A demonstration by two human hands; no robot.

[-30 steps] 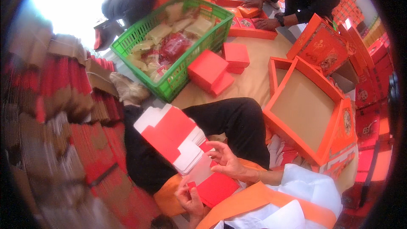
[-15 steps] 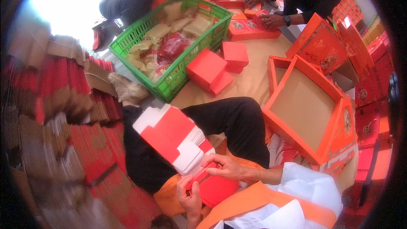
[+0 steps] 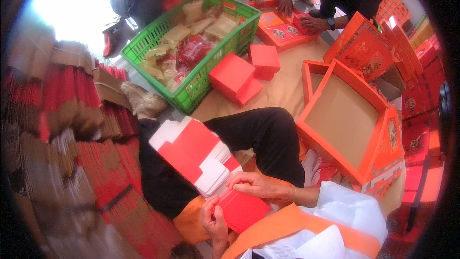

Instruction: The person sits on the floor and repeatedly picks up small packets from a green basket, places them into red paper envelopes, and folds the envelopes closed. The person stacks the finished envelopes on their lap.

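Observation:
A small red cardboard box (image 3: 245, 211) rests in my lap between both hands. My left hand (image 3: 214, 220) is closed on its left edge, thumb raised along the side. Across the far edge lies my right hand (image 3: 256, 185), its fingers bent over and pressed to the box. Just beyond, on my thigh, a stack of flat red-and-white box blanks (image 3: 194, 149) lies fanned at its near end.
A green plastic crate (image 3: 189, 98) holds clear-wrapped packets. Closed red boxes (image 3: 232, 74) stand beside it. At right lean orange-red trays (image 3: 306, 127); bundled cardboard (image 3: 103, 168) fills the left. Co-workers' hands (image 3: 311, 23) reach over an orange tray (image 3: 287, 45) at the back.
The top of the red box now looks flatter and shows more of its face. My right hand has shifted slightly left. At the back, a co-worker's arm reaches farther toward the orange tray.

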